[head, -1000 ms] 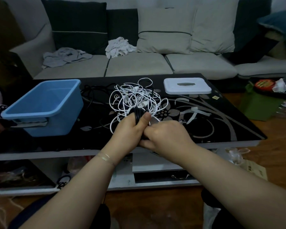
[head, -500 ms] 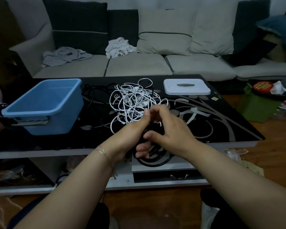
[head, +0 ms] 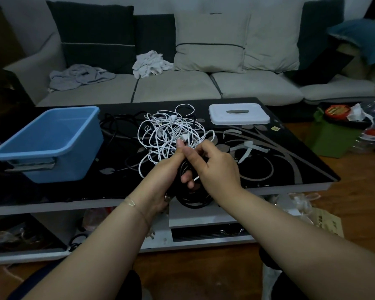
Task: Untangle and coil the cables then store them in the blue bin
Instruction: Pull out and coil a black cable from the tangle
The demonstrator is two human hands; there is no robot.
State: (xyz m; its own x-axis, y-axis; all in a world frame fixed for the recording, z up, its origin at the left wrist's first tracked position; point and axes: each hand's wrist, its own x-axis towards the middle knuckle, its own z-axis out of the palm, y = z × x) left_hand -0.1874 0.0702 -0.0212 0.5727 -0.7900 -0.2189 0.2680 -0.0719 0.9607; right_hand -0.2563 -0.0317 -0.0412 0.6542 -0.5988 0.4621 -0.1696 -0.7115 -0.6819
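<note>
A coil of black cable [head: 193, 199] hangs over the table's front edge, between my two hands. My left hand [head: 164, 176] grips the coil from the left, thumb pointing up. My right hand [head: 214, 164] holds the same black cable near its top, fingers curled round it. Just behind the hands lies a tangle of white cables [head: 171, 135] in the middle of the black table [head: 290, 161]. More black cable [head: 117, 124] lies behind it on the left. The blue bin [head: 50, 144] stands open on the table's left side with nothing visible inside.
A white lid [head: 238, 113] lies at the table's back right, and a white tie strip [head: 247, 148] to the right of my hands. A sofa with cushions and clothes stands behind. A green box [head: 331, 139] and clutter sit on the floor at right.
The hands opened from a tight clasp and lifted slightly toward the white tangle. The black coil now hangs in view below them over the table edge.
</note>
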